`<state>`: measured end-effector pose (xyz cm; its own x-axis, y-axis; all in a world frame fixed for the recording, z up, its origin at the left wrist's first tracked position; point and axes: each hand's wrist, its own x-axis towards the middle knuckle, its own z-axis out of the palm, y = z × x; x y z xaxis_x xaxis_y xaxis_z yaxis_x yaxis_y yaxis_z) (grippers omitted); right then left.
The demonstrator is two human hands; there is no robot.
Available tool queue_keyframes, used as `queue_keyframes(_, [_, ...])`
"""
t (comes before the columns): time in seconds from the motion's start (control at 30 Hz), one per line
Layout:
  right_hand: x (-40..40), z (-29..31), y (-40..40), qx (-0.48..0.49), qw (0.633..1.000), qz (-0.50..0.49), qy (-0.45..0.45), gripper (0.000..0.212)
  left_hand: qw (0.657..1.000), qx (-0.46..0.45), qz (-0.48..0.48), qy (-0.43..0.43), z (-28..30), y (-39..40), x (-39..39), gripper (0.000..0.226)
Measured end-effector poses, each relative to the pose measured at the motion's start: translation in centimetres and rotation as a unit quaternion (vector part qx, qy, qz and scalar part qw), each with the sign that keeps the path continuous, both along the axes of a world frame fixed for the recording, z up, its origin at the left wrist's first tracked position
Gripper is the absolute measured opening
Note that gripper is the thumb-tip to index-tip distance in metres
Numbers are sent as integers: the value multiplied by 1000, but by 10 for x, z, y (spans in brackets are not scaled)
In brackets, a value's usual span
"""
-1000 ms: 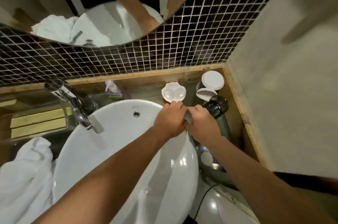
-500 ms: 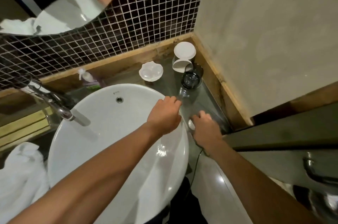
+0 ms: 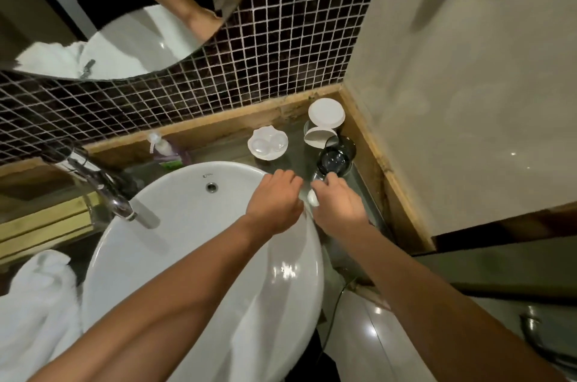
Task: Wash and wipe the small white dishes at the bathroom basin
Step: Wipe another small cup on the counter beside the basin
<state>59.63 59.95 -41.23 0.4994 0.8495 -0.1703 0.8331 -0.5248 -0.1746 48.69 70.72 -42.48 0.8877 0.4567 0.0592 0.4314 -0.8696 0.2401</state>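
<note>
— What are the fingers doing?
— I see my right hand (image 3: 338, 205) curled round a small white dish (image 3: 312, 198), pinching it just right of the basin (image 3: 199, 244) rim. My left hand (image 3: 274, 202) is curled, knuckles up, over that rim; whether it holds anything I cannot tell.
— And the dish?
— Mostly hidden; only a white edge shows. Both forearms reach forward across the basin.
</note>
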Motion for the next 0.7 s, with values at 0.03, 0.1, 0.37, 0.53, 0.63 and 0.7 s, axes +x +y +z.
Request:
queue_keyframes(0.03, [3, 4, 10, -2, 1000, 5, 7, 40, 1000, -8, 18, 0, 2, 7, 0, 18])
queue_keyframes(0.1, [8, 12, 32, -13, 1000, 20, 13, 45, 998, -20, 53, 0, 6, 23, -1, 18])
queue_keyframes(0.37, [30, 21, 120, -27, 992, 123, -25, 41, 988, -39, 145, 20, 4, 88, -18, 32])
queue_keyframes(0.53, [35, 16, 162, -54, 984, 163, -43, 46, 984, -55, 170, 14, -2, 110, -6, 33])
queue_keyframes(0.63, [38, 9, 177, -79, 983, 166, -28, 43, 982, -72, 174, 22, -11, 114, -2, 34])
queue_keyframes(0.7, [40, 4, 181, -84, 982, 166, -19, 43, 981, -79, 176, 19, -16, 115, 0, 34])
